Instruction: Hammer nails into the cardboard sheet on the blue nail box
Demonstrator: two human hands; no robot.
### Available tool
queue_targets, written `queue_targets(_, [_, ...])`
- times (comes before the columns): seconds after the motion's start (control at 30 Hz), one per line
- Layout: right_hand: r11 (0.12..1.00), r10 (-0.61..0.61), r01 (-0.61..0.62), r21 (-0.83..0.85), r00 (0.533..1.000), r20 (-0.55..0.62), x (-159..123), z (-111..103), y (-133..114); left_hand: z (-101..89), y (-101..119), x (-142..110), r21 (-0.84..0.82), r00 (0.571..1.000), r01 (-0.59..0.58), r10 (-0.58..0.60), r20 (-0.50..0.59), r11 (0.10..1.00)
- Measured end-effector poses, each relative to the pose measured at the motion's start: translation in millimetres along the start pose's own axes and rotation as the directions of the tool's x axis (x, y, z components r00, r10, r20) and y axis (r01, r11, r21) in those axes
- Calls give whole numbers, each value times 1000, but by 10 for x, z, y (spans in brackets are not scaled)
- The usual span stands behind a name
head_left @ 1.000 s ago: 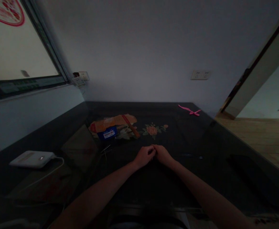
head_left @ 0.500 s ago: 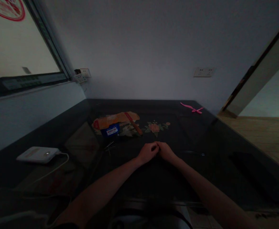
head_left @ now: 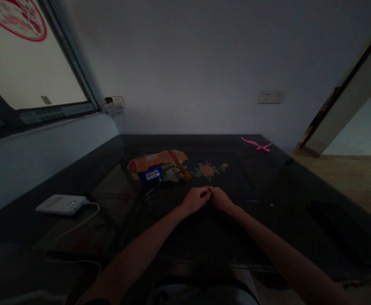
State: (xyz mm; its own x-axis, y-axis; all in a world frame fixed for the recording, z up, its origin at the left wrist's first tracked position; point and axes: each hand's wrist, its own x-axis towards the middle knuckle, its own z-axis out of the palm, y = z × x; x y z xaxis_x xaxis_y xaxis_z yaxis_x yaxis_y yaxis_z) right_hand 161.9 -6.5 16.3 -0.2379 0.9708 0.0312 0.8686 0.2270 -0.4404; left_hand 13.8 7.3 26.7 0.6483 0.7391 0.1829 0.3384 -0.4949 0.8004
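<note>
Over the dark tabletop my left hand [head_left: 195, 200] and my right hand [head_left: 221, 199] meet at the fingertips. Both are closed in a pinch. A tiny bright glint shows where they touch, but what they hold, if anything, is too small to make out. Beyond them to the left is a blue box [head_left: 150, 173] with a white label. Orange-brown wrapping [head_left: 150, 160] lies across its top, and a brown stick-like piece [head_left: 181, 166] slants down beside it. Several thin metallic pieces [head_left: 149, 193] lie in front of the box.
A white power bank [head_left: 61, 204] with a cable lies at the left. At the back right is a pink ribbon [head_left: 258, 145]. Near the right edge rests a dark flat object [head_left: 341, 228]. A thin dark rod [head_left: 261, 203] glints right of my hands. Walls border the table's back and left.
The view has shifted slightly, so the things on the table's left appear a little further right. My hands stay joined at the fingertips in almost the same pose.
</note>
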Motion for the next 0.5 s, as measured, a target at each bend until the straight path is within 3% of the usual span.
queue_targets(0.1, [999, -16, 14, -51, 999, -39, 70, -26, -96, -336, 66, -11, 86, 994, -48, 56, -95, 995])
queue_targets(0.23, [992, -42, 24, -127, 989, -142, 256, -29, -296, -1038, -32, 52, 370, 940, -7, 133, -314, 929])
queue_targets(0.3, [986, -34, 2, -166, 981, -189, 380, -2, -401, -1419, -161, 82, 562, 914, 88, 158, -374, 822])
queue_targets(0.37, [979, -21, -23, -201, 976, -217, 508, 37, -493, -1750, -316, 86, 687, 914, 221, 99, -393, 692])
queue_targets(0.5, [966, -18, -42, -256, 974, -225, 729, 101, -609, -2141, -603, 21, 782, 915, 382, -85, -393, 493])
